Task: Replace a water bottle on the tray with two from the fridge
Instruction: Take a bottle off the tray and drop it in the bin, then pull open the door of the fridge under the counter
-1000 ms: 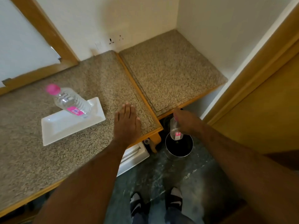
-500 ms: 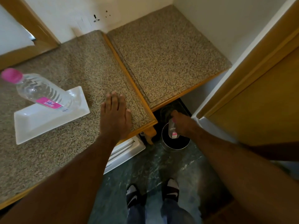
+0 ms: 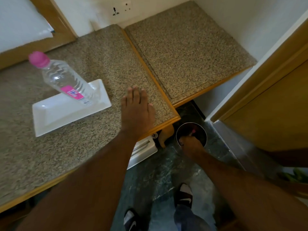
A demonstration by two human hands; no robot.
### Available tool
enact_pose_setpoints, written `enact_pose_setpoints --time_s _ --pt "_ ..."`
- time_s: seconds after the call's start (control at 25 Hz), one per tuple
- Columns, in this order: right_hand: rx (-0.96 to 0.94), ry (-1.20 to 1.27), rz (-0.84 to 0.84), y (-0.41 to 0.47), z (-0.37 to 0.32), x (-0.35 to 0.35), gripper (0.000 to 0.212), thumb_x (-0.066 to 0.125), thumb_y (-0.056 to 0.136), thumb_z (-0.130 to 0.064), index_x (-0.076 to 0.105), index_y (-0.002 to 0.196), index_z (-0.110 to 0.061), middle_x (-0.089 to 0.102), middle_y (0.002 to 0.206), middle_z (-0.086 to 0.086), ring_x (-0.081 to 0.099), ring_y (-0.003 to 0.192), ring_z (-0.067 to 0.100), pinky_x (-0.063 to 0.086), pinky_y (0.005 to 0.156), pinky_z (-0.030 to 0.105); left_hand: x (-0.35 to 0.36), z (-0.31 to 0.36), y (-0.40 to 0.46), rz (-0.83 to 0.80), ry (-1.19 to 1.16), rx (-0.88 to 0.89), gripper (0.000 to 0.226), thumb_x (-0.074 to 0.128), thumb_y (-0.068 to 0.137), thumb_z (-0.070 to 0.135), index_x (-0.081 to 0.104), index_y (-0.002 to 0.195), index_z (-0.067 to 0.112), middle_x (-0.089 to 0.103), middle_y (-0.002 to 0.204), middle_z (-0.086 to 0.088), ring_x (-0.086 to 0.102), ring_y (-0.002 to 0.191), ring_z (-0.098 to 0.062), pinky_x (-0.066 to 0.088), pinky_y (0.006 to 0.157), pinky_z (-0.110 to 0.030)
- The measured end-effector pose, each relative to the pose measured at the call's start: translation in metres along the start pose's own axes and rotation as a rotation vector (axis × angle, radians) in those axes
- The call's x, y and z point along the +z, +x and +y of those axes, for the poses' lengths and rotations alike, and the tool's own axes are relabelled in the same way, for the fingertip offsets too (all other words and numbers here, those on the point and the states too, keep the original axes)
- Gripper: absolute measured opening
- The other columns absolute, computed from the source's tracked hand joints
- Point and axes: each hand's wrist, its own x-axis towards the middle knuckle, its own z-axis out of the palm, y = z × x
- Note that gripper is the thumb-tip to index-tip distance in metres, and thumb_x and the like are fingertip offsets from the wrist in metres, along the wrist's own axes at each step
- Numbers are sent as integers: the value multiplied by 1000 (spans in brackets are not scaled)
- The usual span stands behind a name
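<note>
The left hand [image 3: 135, 110] lies flat, palm down, on the speckled counter [image 3: 100, 64] near its front right corner, fingers straight and close together, holding nothing. A water bottle [image 3: 65, 80] with a pink cap stands on the far right part of the white tray [image 3: 55, 117], well to the left of those fingers and apart from them. The right arm reaches down past the counter edge, and the right hand [image 3: 191, 145] sits at the near rim of a round metal bin [image 3: 202, 130] on the dark floor. A small pink spot shows just beyond its fingers, possibly a second bottle; whether the fingers grip it cannot be told.
</note>
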Motion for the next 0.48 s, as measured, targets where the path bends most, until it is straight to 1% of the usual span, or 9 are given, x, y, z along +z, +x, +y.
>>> enact_pose_setpoints --time_s 0.08,0.12,0.2,0.24,0.32,0.44,0.48 --pt "-32 60 12 -15 -31 16 22 50 91 -19 61 108 -12 66 110 14 62 103 33 49 84 39 -6 -2 -8 3 -32 1 58 30 95 31 27 145 2 28 154 -25 19 145 -40 21 117 -54" --pt "-39 104 37 -22 -48 24 22 50 90 -18 61 109 -13 65 111 14 62 103 33 49 84 38 -8 -6 -17 8 -51 11 56 31 96 30 30 144 2 31 153 -24 24 143 -40 24 115 -53" --pt "-81 155 117 -34 -83 38 27 50 91 -20 61 115 -14 65 115 13 60 105 32 48 87 38 -9 -21 -49 41 -95 35 53 30 98 29 34 143 1 36 151 -23 31 140 -38 28 114 -51" --pt "-120 165 141 -39 -107 48 30 51 91 -22 61 118 -14 64 117 13 59 107 31 47 89 38 -7 -38 -75 64 -101 47 53 30 98 29 33 143 1 37 152 -22 30 141 -36 28 115 -50" --pt "-162 205 165 -46 -146 66 34 53 92 -24 60 123 -12 63 123 13 58 112 30 46 93 38 3 -73 -133 113 -40 102 54 34 97 24 29 147 3 33 155 -19 25 145 -34 23 117 -50" --pt "-213 230 195 -38 -204 104 36 54 92 -26 59 125 -12 62 127 14 56 117 31 46 98 39 41 -148 -219 254 138 152 63 42 93 18 20 150 2 19 160 -18 13 149 -33 14 120 -52" --pt "-237 224 203 -31 -221 119 36 54 92 -27 59 124 -12 62 127 14 55 117 31 45 99 39 58 -173 -244 263 190 166 65 42 92 17 18 150 2 14 160 -17 11 149 -33 11 120 -53"
